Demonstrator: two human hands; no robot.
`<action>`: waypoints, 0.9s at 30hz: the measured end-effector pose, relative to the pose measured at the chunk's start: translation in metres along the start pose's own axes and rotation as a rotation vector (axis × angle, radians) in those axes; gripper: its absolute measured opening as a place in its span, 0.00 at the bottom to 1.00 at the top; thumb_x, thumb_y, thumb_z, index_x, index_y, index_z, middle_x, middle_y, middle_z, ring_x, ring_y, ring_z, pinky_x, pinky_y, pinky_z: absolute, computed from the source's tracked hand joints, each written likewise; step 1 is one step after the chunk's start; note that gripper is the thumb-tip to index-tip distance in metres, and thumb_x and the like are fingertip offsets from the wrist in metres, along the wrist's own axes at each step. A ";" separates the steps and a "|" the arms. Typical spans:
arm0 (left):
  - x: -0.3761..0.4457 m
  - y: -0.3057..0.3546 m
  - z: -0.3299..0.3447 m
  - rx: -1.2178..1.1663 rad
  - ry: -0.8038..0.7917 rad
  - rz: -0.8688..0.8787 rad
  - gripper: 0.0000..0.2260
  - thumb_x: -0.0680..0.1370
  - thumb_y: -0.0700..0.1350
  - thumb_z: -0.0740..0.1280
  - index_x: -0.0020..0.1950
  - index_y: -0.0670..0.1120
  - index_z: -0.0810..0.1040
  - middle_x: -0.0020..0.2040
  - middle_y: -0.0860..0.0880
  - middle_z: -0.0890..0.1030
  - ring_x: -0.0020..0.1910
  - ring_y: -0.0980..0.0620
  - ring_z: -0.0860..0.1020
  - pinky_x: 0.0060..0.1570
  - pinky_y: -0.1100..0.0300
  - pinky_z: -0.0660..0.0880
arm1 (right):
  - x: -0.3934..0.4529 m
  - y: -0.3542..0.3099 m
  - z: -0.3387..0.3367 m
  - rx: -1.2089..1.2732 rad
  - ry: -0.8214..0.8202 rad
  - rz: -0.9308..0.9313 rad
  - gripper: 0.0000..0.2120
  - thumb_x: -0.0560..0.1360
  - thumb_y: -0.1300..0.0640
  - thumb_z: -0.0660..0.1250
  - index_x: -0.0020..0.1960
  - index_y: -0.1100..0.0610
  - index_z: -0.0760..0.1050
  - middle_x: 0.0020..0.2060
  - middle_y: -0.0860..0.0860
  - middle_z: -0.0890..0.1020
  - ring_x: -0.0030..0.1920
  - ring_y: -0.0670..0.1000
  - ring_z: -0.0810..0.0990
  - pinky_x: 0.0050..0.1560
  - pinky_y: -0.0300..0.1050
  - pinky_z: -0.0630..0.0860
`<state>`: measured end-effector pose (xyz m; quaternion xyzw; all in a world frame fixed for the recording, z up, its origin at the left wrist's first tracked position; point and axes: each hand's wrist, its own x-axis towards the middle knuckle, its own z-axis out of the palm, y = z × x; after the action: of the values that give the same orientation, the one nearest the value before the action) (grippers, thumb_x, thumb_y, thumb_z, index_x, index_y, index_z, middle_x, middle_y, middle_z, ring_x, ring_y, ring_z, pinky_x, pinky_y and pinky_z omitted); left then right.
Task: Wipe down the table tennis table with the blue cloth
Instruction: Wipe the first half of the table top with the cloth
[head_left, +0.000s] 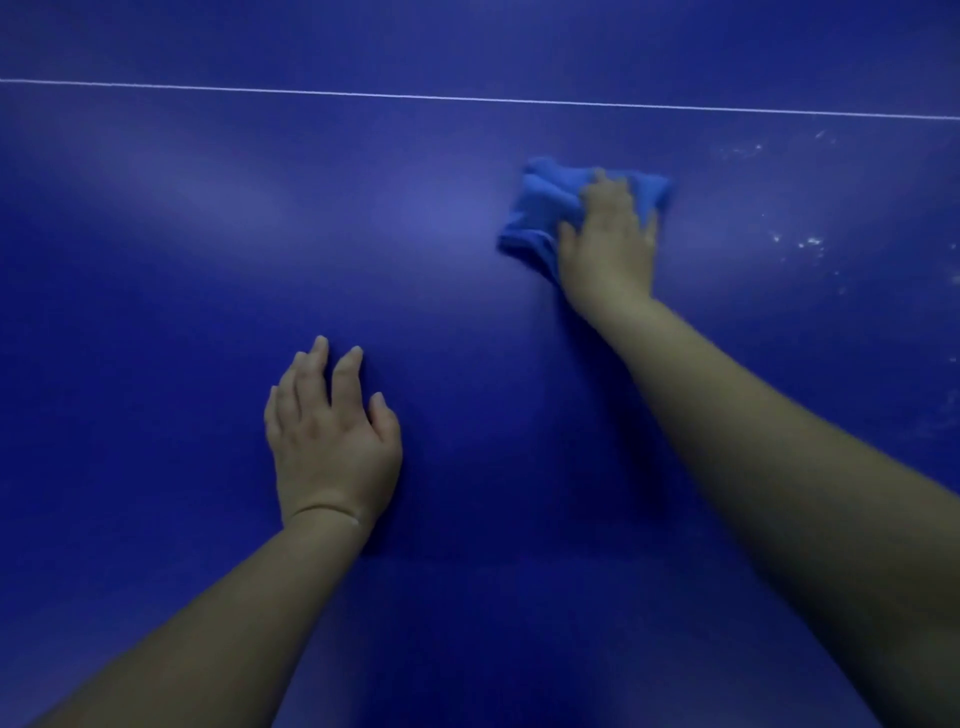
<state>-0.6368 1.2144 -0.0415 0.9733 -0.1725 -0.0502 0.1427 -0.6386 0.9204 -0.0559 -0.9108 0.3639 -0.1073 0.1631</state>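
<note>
The desk (208, 260) is a deep blue table tennis surface that fills the whole head view, and none of its edges or corners show. A thin white line (467, 98) runs across it from left to right near the top of the picture.

The blue cloth (545, 208) lies bunched on the desk below that line, right of the middle. The right hand (610, 244) lies palm down on top of the cloth, covering its right part, with the arm stretched out from the lower right. The hand and cloth are blurred, so it cannot be told whether the fingers (602, 179) lie flat on the cloth or curl into it; the thumb lies along the lower left fold of the cloth.

The left hand (332, 431) rests palm down on the bare desk, nearer the person and left of the cloth, well apart from it. Its fingers are relaxed and slightly spread, holding nothing, the tips touching the surface. A thin band (327, 512) circles the left wrist.

Pale specks and smears (800, 241) dot the desk to the right of the cloth, with more of them higher up near the white line.

No brand, label or writing can be read anywhere.
</note>
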 end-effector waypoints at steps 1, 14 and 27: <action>0.000 0.000 0.000 -0.003 0.003 -0.003 0.21 0.79 0.49 0.59 0.73 0.48 0.66 0.77 0.46 0.60 0.77 0.45 0.55 0.76 0.44 0.50 | 0.016 -0.002 -0.003 0.010 -0.066 -0.125 0.20 0.80 0.52 0.57 0.69 0.57 0.65 0.76 0.50 0.61 0.76 0.52 0.55 0.74 0.56 0.48; -0.002 0.002 -0.001 -0.012 0.008 -0.002 0.21 0.79 0.47 0.60 0.72 0.47 0.67 0.77 0.45 0.61 0.77 0.44 0.56 0.75 0.42 0.52 | -0.014 0.053 -0.028 0.044 0.044 0.082 0.17 0.80 0.53 0.60 0.66 0.57 0.68 0.75 0.52 0.63 0.76 0.52 0.56 0.74 0.58 0.48; -0.003 0.001 -0.001 -0.001 0.013 0.011 0.20 0.80 0.47 0.59 0.72 0.46 0.66 0.77 0.44 0.61 0.76 0.43 0.57 0.75 0.41 0.53 | -0.079 0.076 -0.038 0.041 0.067 0.129 0.16 0.79 0.52 0.60 0.65 0.56 0.69 0.75 0.51 0.62 0.77 0.53 0.55 0.74 0.58 0.47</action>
<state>-0.6400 1.2146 -0.0399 0.9726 -0.1768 -0.0434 0.1444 -0.7547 0.9154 -0.0551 -0.8779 0.4246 -0.1344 0.1760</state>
